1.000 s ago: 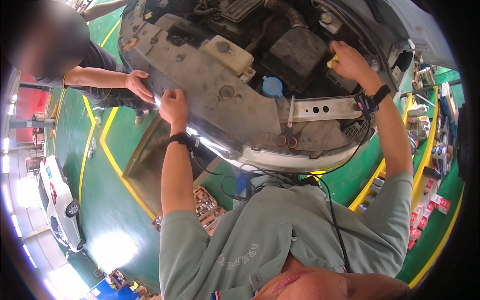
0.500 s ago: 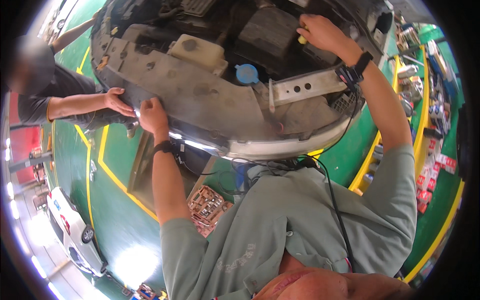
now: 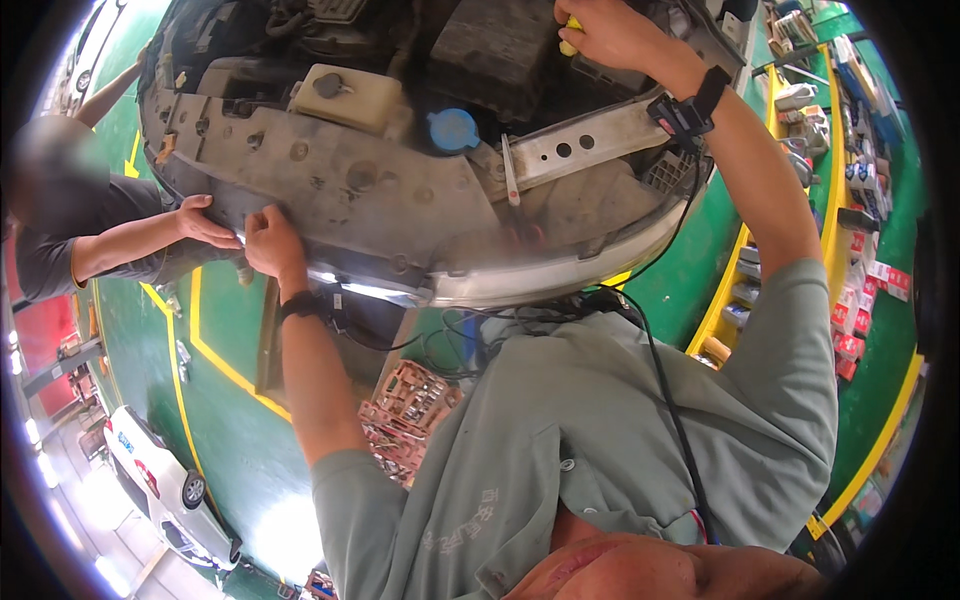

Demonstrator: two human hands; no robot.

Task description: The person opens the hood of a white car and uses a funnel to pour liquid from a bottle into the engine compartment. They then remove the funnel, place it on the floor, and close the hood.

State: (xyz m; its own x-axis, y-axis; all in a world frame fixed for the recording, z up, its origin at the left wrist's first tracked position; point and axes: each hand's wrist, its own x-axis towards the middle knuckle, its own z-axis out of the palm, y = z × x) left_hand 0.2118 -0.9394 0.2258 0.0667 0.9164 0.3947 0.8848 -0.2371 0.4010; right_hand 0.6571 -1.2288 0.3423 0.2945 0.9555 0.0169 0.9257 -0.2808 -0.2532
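Observation:
In front of me is a car's open engine bay with a wide grey-brown cover panel [image 3: 340,180] along its front. My left hand [image 3: 272,243] is at the front edge of that panel, fingers curled; what they hold, if anything, is hidden. Close to its fingertips is a co-worker's hand [image 3: 205,222], with a small bright spot between the two. My right hand [image 3: 615,35] is closed round a small yellow piece [image 3: 571,37], at the far right of the bay beside a black box [image 3: 490,55]. Only part of the yellow piece shows.
A cream reservoir [image 3: 345,98], a blue cap [image 3: 453,131] and a slim light-coloured piece [image 3: 510,170] are in the bay. Black cables [image 3: 450,340] hang before me. A tool case [image 3: 412,395] lies open below. Shelves [image 3: 800,130] stand right, a white car [image 3: 165,480] left.
The whole view has shifted, so the engine bay and both hands appear farther left, the right hand also higher. Both hands keep their places on the car and their closed grips.

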